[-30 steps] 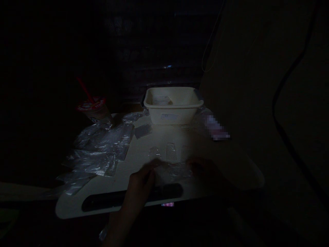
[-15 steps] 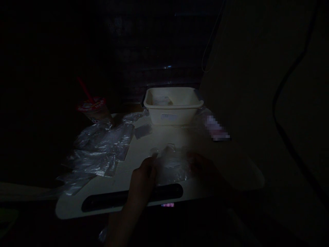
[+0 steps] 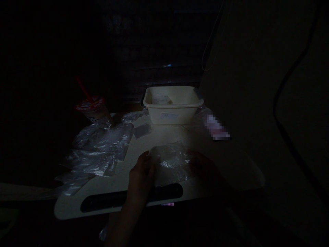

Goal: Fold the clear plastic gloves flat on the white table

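A clear plastic bag is spread flat just above or on the white table, between my two hands. My left hand has its fingers curled at the bag's left edge and appears to pinch it. At the right edge, my right hand lies in deep shadow, its fingertips closed on the film as far as the dark lets me see. More clear plastic bags overlap in a loose pile to the left of my left hand.
A cream plastic basin with a flat packet inside stands at the table's back. A lidded cup with a red straw is at the back left. A small grey piece lies before the basin. A black slot runs along the table's front.
The bag between my hands was crumpled and blurred, with a small piece showing at its top; now it lies smoother and wider. My left fingers have shifted slightly up and left.
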A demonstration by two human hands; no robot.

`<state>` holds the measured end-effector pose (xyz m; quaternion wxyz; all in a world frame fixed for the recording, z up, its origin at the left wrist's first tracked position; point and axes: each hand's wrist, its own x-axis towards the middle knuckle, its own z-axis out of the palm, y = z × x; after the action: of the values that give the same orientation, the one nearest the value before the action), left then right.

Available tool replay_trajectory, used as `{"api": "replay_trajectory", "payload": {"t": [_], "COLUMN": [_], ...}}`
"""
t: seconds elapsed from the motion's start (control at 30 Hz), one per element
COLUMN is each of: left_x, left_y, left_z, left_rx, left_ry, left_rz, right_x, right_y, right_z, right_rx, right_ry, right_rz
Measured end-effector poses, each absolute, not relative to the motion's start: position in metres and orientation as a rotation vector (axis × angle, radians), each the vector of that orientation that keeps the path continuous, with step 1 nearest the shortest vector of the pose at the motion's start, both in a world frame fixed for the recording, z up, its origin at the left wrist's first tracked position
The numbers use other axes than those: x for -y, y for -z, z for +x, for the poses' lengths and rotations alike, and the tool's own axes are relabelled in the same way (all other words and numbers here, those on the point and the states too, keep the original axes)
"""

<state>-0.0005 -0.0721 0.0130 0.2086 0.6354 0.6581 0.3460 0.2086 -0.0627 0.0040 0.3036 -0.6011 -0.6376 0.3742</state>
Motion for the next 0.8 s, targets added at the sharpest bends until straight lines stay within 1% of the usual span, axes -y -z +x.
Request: {"api": "replay_trajectory", "payload": {"t": [0.17,0.3,0.43,0.6,0.67,0.8], "left_x": [0.078,0.083,0.084,0.079,0.077,0.076], "left_y": [-0.014,-0.013,-0.011,-0.006,-0.003,0.001], "left_z": [-0.004,-0.005,0.004,0.012,0.009,0.001], "left_rx": [-1.853,-1.801,-1.634,-1.629,-1.651,-1.685], "left_ry": [-1.037,-1.089,-0.835,-0.405,-0.325,-0.278], "left_rz": [1.831,2.168,2.494,2.612,2.632,2.675], "right_x": [0.063,0.065,0.065,0.065,0.064,0.065], "right_y": [-0.004,-0.003,-0.004,-0.003,-0.001,-0.004], "right_z": [0.208,0.209,0.209,0.209,0.21,0.21], "right_rx": [1.707,1.758,1.775,1.785,1.795,1.788], "right_ry": [-0.947,-0.905,-0.865,-0.871,-0.878,-0.886], "right_rz": [-1.633,-1.624,-1.643,-1.648,-1.657,-1.677]}}
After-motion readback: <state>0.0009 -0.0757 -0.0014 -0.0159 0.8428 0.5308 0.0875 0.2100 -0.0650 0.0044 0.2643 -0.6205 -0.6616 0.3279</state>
